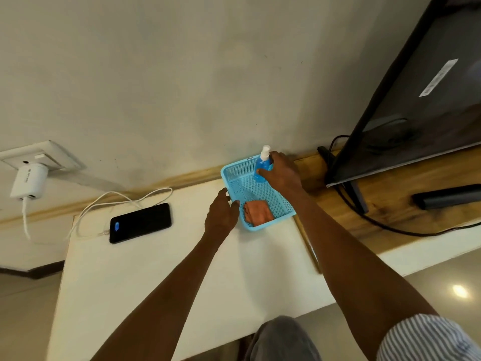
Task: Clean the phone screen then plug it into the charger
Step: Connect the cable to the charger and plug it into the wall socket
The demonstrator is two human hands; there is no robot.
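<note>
Both hands are working at the blue basket [235, 175]: the right hand [282, 173] is gripping the blue spray bottle [261, 166] upright inside it, the left hand [221, 213] is holding its near rim. An orange cloth [257, 212] is lying inside. At nine o'clock, the phone [140, 222] is lying face up, cable [122, 201] attached.

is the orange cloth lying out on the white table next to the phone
No, the orange cloth lies inside the blue basket, well apart from the phone on the white table.
</note>
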